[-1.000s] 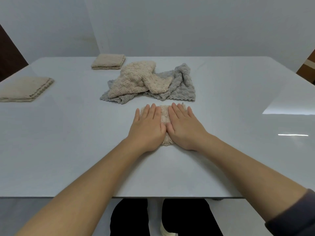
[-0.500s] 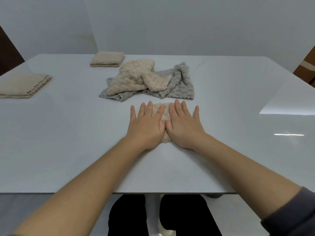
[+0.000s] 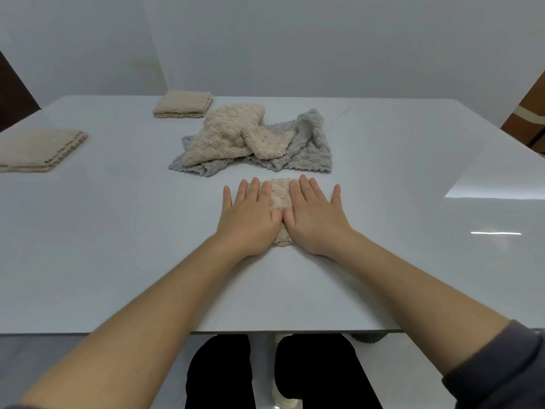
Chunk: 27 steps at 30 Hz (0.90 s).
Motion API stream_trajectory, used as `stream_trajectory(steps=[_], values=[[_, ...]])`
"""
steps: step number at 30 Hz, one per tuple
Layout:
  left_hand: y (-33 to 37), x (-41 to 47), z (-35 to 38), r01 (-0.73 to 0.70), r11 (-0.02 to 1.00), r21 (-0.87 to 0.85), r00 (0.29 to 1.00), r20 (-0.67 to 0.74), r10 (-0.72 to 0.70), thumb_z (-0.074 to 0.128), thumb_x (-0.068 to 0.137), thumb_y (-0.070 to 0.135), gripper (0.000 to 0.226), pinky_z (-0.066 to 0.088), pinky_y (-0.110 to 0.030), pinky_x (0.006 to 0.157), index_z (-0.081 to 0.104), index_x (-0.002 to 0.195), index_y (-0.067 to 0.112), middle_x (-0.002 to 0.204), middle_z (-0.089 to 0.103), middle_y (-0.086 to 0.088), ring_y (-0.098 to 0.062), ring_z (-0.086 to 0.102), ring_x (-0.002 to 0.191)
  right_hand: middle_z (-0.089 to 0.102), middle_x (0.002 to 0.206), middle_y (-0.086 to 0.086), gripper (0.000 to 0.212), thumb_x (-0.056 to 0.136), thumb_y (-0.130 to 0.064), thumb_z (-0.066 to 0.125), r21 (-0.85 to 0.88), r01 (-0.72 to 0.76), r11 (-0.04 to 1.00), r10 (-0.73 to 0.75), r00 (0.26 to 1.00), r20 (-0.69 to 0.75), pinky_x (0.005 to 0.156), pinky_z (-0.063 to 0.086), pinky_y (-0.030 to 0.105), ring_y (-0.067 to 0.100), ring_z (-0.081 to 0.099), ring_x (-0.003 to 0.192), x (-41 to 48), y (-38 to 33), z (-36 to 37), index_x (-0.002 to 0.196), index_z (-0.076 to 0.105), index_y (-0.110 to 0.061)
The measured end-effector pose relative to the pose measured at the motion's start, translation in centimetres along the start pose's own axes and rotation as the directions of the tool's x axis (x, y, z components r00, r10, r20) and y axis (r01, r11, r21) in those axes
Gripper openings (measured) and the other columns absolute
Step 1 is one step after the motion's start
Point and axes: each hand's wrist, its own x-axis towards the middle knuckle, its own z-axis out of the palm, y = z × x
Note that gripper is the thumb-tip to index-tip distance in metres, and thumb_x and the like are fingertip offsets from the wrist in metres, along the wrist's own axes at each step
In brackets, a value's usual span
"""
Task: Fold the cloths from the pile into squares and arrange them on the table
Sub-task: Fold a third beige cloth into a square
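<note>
Spreading across nearly the whole view, a glossy pale-grey table (image 3: 103,261) bears a loose pile (image 3: 253,143) of unfolded cloths near its middle: a beige cloth (image 3: 233,134) heaped on a grey cloth (image 3: 309,154). Well to the left of the pile lies a folded beige square (image 3: 38,149), its layered edges showing. Beyond the pile and slightly left sits a second folded beige square (image 3: 183,104), close to the pile's far corner but apart from it. Just in front of the pile, on the person's side, both hands press flat on a small folded beige cloth (image 3: 278,193). The left hand (image 3: 247,219) and right hand (image 3: 317,219) lie palm-down side by side, thumbs touching, fingers straight and fanned slightly apart, gripping nothing. Only a strip of that cloth shows between them, and its near edge peeks out below the thumbs.
</note>
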Motion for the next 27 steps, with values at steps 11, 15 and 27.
stream_trajectory(steps=[11, 15, 27], values=[[0.0, -0.3, 0.5, -0.011, 0.997, -0.079, 0.997, -0.078, 0.005, 0.025, 0.098, 0.037, 0.062, -0.002, -0.047, 0.12, 0.01, 0.154, 0.015, 0.163, 0.002, -0.008, -0.025, -0.004, 0.149, -0.009, 0.164, 0.008, 0.063, 0.103, -0.039, 0.018, 0.084, 0.003, 0.996, -0.003, 1.0, 0.002, 0.119, -0.006, 0.055, 0.021, -0.01, 0.15, -0.3, 0.1, -0.1, 0.156, 0.0, -0.009], [-0.1, 0.0, -0.3, -0.013, 0.988, -0.152, 0.999, -0.048, 0.005, 0.031, 0.097, 0.035, 0.063, 0.003, -0.044, 0.12, 0.014, 0.153, 0.015, 0.162, 0.005, -0.009, -0.026, -0.001, 0.149, -0.009, 0.164, 0.007, 0.064, 0.102, -0.04, 0.022, 0.166, 0.014, 0.986, -0.022, 0.999, 0.047, 0.119, -0.005, 0.055, 0.021, -0.011, 0.15, 0.2, 0.5, -0.4, 0.156, 0.001, -0.012], [-4.8, 1.5, -7.1, 0.537, 0.122, -0.835, 0.825, 0.49, -0.28, 0.056, 0.094, 0.018, 0.036, 0.055, -0.039, 0.071, 0.042, 0.125, 0.004, 0.109, 0.063, -0.017, -0.03, 0.066, 0.086, -0.008, 0.164, 0.001, 0.065, 0.101, -0.038, 0.033, 0.387, -0.008, 0.922, 0.011, 1.0, -0.007, 0.119, -0.003, 0.054, 0.018, 0.006, 0.15, -0.3, 2.3, -1.8, 0.157, 0.002, -0.024]])
